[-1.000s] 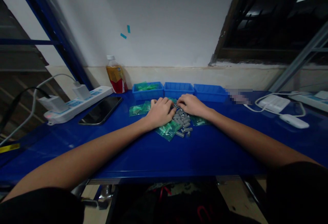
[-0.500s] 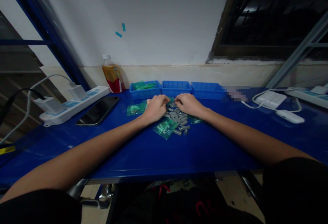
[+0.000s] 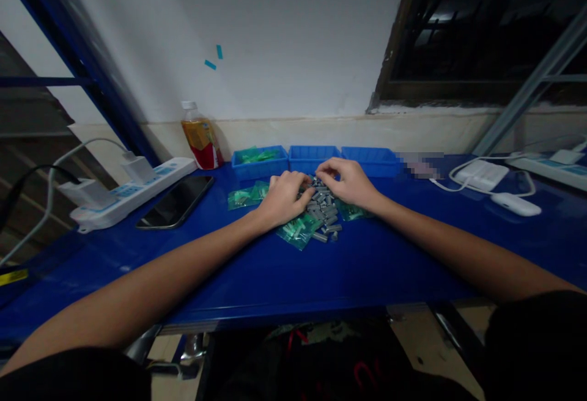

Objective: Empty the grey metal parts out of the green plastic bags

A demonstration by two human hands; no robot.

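Note:
A heap of small grey metal cylinders (image 3: pixel 326 210) lies on the blue table. At the heap's left side is my left hand (image 3: pixel 287 197), its fingers curled inward and the thumb bent toward them; whatever they hold is hidden. My right hand (image 3: pixel 349 184) bends over the far right of the heap, thumb and fingertips drawn together in a pinch. What sits between those tips is too small to make out. A green-tinted clear bag (image 3: pixel 297 233) of small pale pieces lies below my left hand, a similar bag (image 3: pixel 243 198) to its left, and another bag (image 3: pixel 354 212) partly under my right wrist.
Three blue bins line the wall: a left bin (image 3: pixel 259 170) with green bags, a middle bin (image 3: pixel 314 151) and a right bin (image 3: pixel 371 156). Leftward are a drink bottle (image 3: pixel 200 138), a phone (image 3: pixel 177 203) and a power strip (image 3: pixel 132 196). A white charger (image 3: pixel 482 175) with cables lies right.
My right hand has lifted slightly and shifted right. My left hand has come a little nearer me, over the edge of the bag, with its thumb now extended toward the heap.

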